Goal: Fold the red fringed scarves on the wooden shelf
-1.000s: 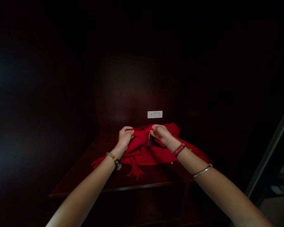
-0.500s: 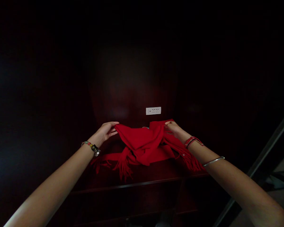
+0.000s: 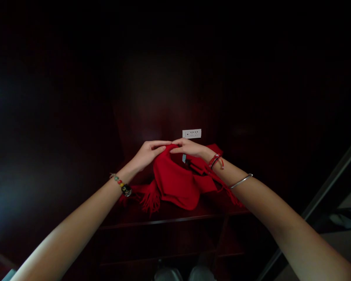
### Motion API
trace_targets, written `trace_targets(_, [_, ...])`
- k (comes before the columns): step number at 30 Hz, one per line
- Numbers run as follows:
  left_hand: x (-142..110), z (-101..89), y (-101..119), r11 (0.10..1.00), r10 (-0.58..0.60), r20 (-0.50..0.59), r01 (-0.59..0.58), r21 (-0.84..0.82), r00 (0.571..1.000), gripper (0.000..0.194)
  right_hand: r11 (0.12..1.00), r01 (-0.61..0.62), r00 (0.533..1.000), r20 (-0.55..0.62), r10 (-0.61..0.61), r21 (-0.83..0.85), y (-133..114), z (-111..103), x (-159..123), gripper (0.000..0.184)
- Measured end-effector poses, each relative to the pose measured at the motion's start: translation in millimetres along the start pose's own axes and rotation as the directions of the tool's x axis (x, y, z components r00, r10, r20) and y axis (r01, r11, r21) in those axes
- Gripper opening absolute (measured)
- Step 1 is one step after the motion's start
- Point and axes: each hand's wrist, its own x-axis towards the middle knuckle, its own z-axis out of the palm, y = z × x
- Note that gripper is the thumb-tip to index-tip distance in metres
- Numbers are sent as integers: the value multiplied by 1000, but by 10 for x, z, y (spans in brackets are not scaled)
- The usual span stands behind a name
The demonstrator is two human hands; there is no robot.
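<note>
Head view: left hand [image 3: 142, 157] and right hand [image 3: 193, 148] fingers [image 3: 161, 143] pinch the red scarf [image 3: 175, 181] near the tabletop's [image 3: 165, 214] front edge; pale patch [image 3: 184, 158] unreadable

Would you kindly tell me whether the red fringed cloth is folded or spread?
Loosely folded, not spread: the red cloth droops in layers below the left hand and right hand.

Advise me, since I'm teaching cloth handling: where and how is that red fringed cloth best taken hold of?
Likely by the raised top fold, pinched from the left and right sides, where the bare left hand and bare right hand meet: the red fringed cloth drapes below it, and its thin red tassels splay loosely.
</note>
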Motion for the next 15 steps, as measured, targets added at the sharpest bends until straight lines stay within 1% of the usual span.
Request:
trace_targets(1, [0, -43, 36, 999, 3, -29, -1, 49, 1000, 23, 1000, 10, 1000, -9, -10, -29, -25, -15, 15, 13])
trace_targets(2, [8, -91, 54, 995, 7, -62, -1, 101, 998, 24, 997, 29, 999, -42, -32, -78, -39, -33, 27, 11])
trace_targets(4, [40, -182, 31, 981, 22, -114, 1, 195, 993, 27, 972, 58, 987, -135, -90, -226, -44, -69, 43, 8])
trace_targets(6, [66, -238, -55, 965, 37, -120, -4, 263, 992, 31, 924, 52, 965, -220, -144, -378, -22, -94, 54, 7])
trace_targets(7, [68, -245, -110, 958, 43, -103, -12, 285, 994, 32, 902, 41, 951, -260, -167, -429, -4, -100, 60, 8])
trace_targets(8, [62, -239, -164, 954, 48, -73, -24, 300, 996, 35, 890, 31, 936, -300, -186, -454, 15, -103, 69, 9])
trace_targets(10, [31, -201, -256, 943, 38, 26, -45, 329, 999, 39, 900, 20, 907, -372, -200, -436, 51, -106, 97, 9])
trace_targets(12, [-1, -165, -312, 910, -16, 112, -31, 413, 994, 32, 922, 11, 875, -442, -196, -387, 63, -123, 139, 7])
trace_targets(13, [-8, -161, -327, 876, -52, 122, -14, 483, 991, 25, 925, 2, 854, -481, -199, -379, 53, -144, 162, 6])
trace_targets(14, [-5, -172, -334, 827, -74, 102, 4, 562, 992, 20, 920, -13, 827, -521, -210, -392, 29, -176, 182, 5])
trace_targets(15, [7, -199, -336, 770, -78, 58, 23, 638, 995, 20, 905, -34, 796, -559, -233, -424, -13, -221, 197, 5])
